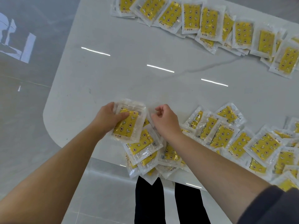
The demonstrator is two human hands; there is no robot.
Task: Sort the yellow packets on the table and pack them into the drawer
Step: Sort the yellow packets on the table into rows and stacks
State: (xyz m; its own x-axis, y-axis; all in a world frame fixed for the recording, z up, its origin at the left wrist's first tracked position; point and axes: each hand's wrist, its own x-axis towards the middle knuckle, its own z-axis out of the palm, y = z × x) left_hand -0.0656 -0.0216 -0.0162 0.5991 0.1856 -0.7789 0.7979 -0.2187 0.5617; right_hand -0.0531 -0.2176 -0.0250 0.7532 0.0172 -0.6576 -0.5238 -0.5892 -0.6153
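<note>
Left hand's [108, 118] packets [127, 122] perhaps touch pile [145, 147].

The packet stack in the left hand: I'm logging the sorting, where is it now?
Head view: the left hand grips the packet stack by the table's rounded near-left corner, beside the right hand.

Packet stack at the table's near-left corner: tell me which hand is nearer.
Left. The left hand grips the stack; the right hand sits just off its right edge.

The white tabletop [123, 81] is filling the middle of the frame. A row of yellow packets [208, 21] is lying across its upper right, and an overlapping heap of packets [265, 146] is spreading along its lower right edge.
</note>
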